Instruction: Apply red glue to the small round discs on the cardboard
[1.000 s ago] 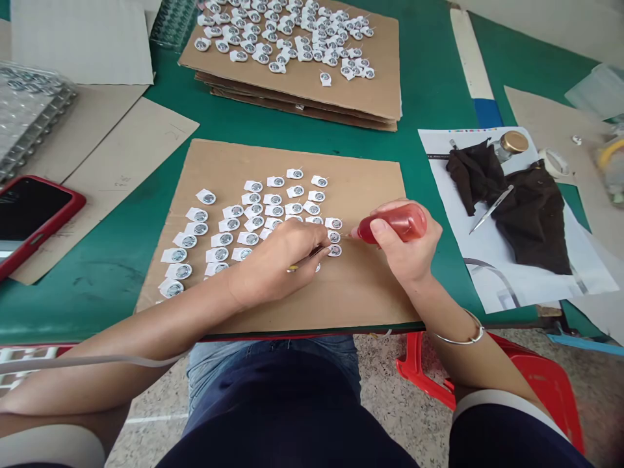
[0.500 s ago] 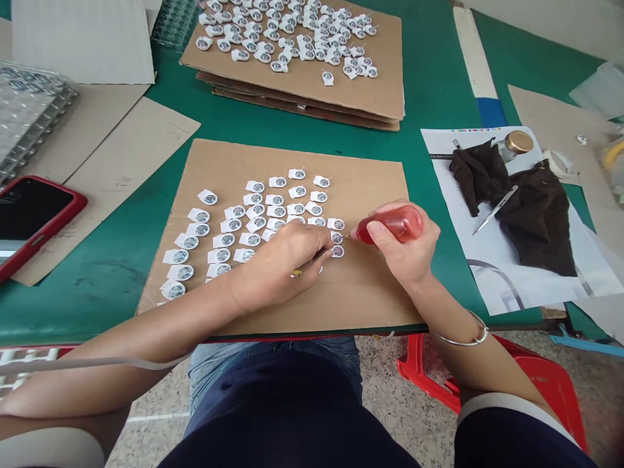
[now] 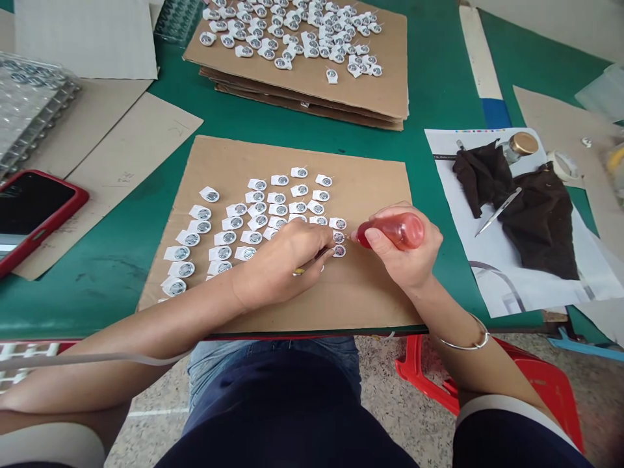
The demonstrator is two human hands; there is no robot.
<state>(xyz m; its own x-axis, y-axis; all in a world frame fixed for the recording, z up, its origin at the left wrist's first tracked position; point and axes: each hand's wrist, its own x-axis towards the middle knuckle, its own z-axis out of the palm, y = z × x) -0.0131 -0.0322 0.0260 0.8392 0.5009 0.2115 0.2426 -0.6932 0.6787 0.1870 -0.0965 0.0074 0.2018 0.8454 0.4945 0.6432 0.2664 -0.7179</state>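
Observation:
My right hand (image 3: 414, 253) is wrapped round a small squeeze bottle (image 3: 390, 231) of red liquid. The bottle lies tilted, its thin nozzle pointing left at a small round badge (image 3: 338, 237) with a white paper tab. My left hand (image 3: 287, 257) is closed beside that badge, fingertips at its edge. From this fist sticks out a slim dark tool (image 3: 298, 272) with a yellowish end; its kind I cannot make out. Several more badges (image 3: 223, 253) lie in rough rows on the cardboard sheet (image 3: 370, 292), some partly hidden behind my left hand.
At the back, stacked cardboard (image 3: 361, 97) carries many similar badges. A red-cased phone (image 3: 41, 208) and clear plastic trays (image 3: 29, 117) are at left. To the right, white paper (image 3: 453, 260) bears dark cloth (image 3: 539, 227), tweezers (image 3: 498, 211) and a gold-lidded jar (image 3: 521, 144).
Both hands keep nearly the same pose, the bottle nozzle still by the same badge. The whole view has shifted slightly.

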